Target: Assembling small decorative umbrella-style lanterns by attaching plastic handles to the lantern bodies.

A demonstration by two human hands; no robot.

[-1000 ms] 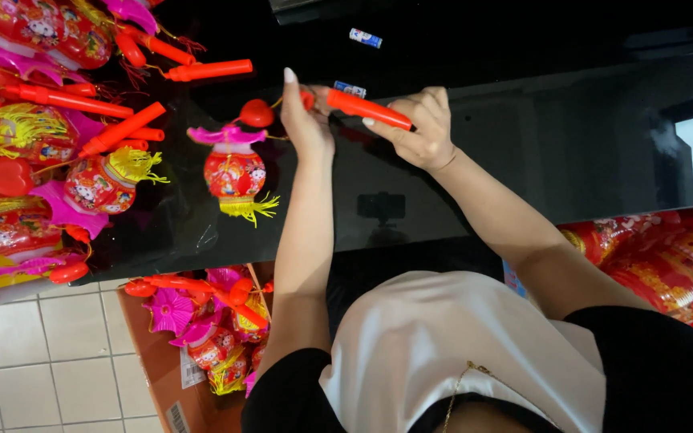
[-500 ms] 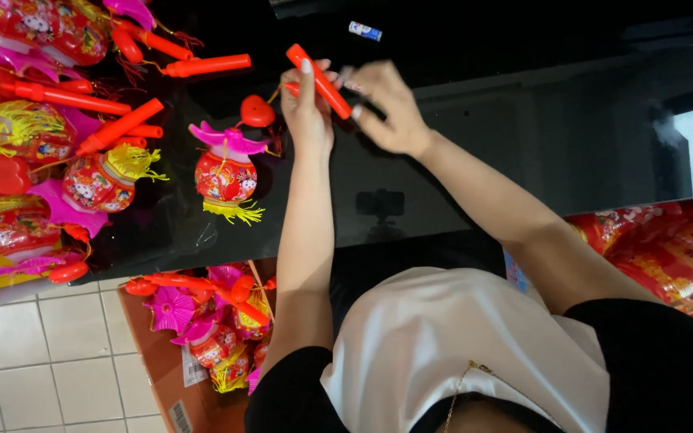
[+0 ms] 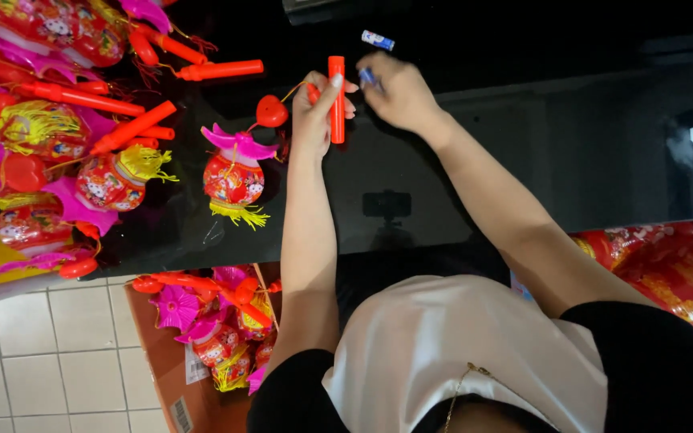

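Your left hand (image 3: 318, 108) is closed around the red handle stick (image 3: 336, 98), holding it upright over the black glossy table (image 3: 523, 152). A cord runs from that hand to a red heart piece (image 3: 271, 111), and the small red lantern (image 3: 234, 178) lies just beside your left wrist. Your right hand (image 3: 399, 92), just beside the stick, pinches what looks like a small blue-and-white battery (image 3: 368, 77); another battery (image 3: 378, 40) lies just beyond it. More lanterns (image 3: 50, 128) sit heaped well off past your left hand
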